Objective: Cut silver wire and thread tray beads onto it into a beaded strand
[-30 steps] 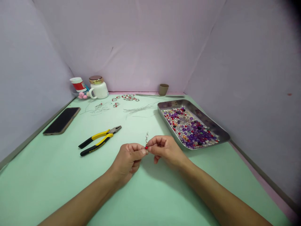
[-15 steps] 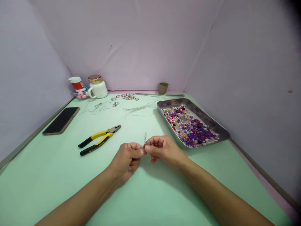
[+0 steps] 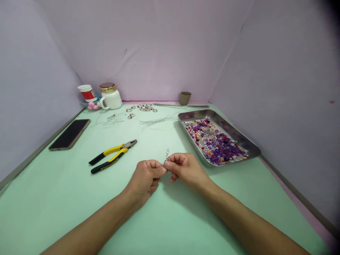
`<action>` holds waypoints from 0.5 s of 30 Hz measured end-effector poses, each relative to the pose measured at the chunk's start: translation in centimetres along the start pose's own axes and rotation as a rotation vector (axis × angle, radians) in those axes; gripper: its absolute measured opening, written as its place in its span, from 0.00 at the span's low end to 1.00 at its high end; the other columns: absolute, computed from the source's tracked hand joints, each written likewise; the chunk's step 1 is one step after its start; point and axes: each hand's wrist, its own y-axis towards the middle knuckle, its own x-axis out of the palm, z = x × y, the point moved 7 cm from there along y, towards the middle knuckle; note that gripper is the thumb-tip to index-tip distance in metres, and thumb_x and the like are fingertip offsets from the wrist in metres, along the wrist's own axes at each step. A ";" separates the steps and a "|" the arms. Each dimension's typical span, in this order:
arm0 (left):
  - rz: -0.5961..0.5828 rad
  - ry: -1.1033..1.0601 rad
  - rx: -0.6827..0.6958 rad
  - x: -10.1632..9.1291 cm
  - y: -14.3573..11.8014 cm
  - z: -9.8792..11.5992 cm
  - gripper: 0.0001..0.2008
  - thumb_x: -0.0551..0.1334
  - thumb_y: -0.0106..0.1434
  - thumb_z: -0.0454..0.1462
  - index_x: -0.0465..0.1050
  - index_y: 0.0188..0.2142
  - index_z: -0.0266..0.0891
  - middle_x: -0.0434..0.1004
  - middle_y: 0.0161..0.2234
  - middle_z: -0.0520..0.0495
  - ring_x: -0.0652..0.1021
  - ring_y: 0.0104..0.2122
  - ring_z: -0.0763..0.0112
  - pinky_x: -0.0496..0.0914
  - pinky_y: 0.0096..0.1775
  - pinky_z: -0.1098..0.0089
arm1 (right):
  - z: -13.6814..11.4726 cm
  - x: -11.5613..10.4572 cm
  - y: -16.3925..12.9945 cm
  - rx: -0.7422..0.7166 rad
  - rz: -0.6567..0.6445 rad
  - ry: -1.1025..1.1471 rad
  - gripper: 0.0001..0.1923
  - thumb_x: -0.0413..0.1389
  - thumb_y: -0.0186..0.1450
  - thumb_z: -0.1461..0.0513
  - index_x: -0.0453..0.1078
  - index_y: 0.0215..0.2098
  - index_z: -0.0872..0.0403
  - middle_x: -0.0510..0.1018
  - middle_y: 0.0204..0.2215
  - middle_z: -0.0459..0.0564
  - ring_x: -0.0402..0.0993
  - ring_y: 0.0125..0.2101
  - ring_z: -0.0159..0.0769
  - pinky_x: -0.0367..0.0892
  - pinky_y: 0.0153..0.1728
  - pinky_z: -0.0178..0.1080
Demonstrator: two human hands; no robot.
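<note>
A dark phone (image 3: pixel 69 134) lies at the far left of the green bench (image 3: pixel 53 198), then the yellow pliers (image 3: pixel 113 156). In the middle, the left hand (image 3: pixel 145 179) and right hand (image 3: pixel 186 169) meet, the fingers of both pinched closed on a small beaded wire (image 3: pixel 167 154). The steel tray (image 3: pixel 239 136) of beads stands at the right.

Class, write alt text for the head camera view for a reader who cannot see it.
Two bare hands, left hand and right hand, pinch a small beaded wire piece between their fingertips above a green table. Yellow-handled pliers lie to the left, and a metal tray of mixed beads sits to the right.
</note>
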 end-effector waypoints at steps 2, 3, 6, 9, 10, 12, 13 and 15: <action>-0.023 0.000 -0.002 0.1 0.0 0.1 0.11 0.61 0.48 0.34 0.58 0.17 0.37 0.45 0.11 0.62 0.46 0.13 0.86 0.40 0.14 0.77 | 0.4 0.1 0.1 0.040 -0.038 0.061 0.12 0.59 0.48 0.58 0.64 0.18 0.57 0.63 0.13 0.39 0.57 0.12 0.21 0.64 0.14 0.30; -0.033 0.003 0.002 0.1 0.0 0.1 0.10 0.61 0.48 0.34 0.59 0.17 0.37 0.45 0.12 0.62 0.46 0.13 0.85 0.41 0.14 0.77 | 0.6 0.2 0.2 0.061 -0.068 0.091 0.12 0.60 0.47 0.58 0.63 0.17 0.57 0.61 0.12 0.38 0.56 0.12 0.21 0.65 0.15 0.30; -0.046 0.037 0.044 0.0 0.0 0.6 0.08 0.61 0.48 0.33 0.61 0.18 0.37 0.47 0.12 0.62 0.47 0.13 0.85 0.41 0.14 0.77 | 0.7 0.4 0.0 0.111 -0.153 0.147 0.14 0.61 0.46 0.57 0.63 0.16 0.57 0.58 0.10 0.37 0.53 0.13 0.21 0.65 0.15 0.30; -0.057 0.113 0.097 -0.1 -0.1 0.9 0.08 0.61 0.50 0.35 0.63 0.19 0.37 0.49 0.11 0.61 0.50 0.12 0.85 0.42 0.14 0.77 | 0.6 0.4 -0.2 0.154 -0.200 0.193 0.16 0.63 0.45 0.56 0.63 0.15 0.58 0.57 0.10 0.37 0.51 0.13 0.20 0.65 0.16 0.29; -0.059 0.129 0.115 -0.1 -0.1 1.0 0.08 0.61 0.50 0.35 0.63 0.20 0.36 0.50 0.11 0.61 0.50 0.11 0.85 0.42 0.14 0.77 | 0.6 0.5 -0.3 0.170 -0.209 0.217 0.16 0.63 0.44 0.56 0.63 0.15 0.58 0.57 0.10 0.37 0.51 0.13 0.20 0.65 0.16 0.28; -0.065 0.137 0.143 -0.1 -0.2 1.1 0.08 0.61 0.51 0.36 0.64 0.20 0.36 0.50 0.11 0.61 0.51 0.11 0.84 0.43 0.14 0.77 | 0.8 0.6 -0.3 0.206 -0.215 0.268 0.17 0.64 0.43 0.55 0.63 0.16 0.58 0.58 0.10 0.37 0.51 0.13 0.19 0.65 0.16 0.28; -0.067 0.134 0.152 -0.1 -0.2 1.1 0.08 0.61 0.51 0.36 0.64 0.20 0.36 0.51 0.11 0.61 0.51 0.11 0.84 0.43 0.14 0.77 | 0.9 0.6 -0.3 0.221 -0.213 0.288 0.17 0.64 0.43 0.56 0.64 0.16 0.58 0.59 0.11 0.37 0.52 0.13 0.19 0.66 0.16 0.28; -0.048 0.156 0.168 -0.1 -0.3 1.3 0.08 0.61 0.51 0.37 0.65 0.20 0.37 0.51 0.11 0.61 0.51 0.11 0.84 0.44 0.14 0.77 | 1.0 0.7 -0.3 0.234 -0.202 0.311 0.17 0.65 0.42 0.56 0.65 0.17 0.59 0.61 0.11 0.38 0.53 0.13 0.19 0.66 0.16 0.27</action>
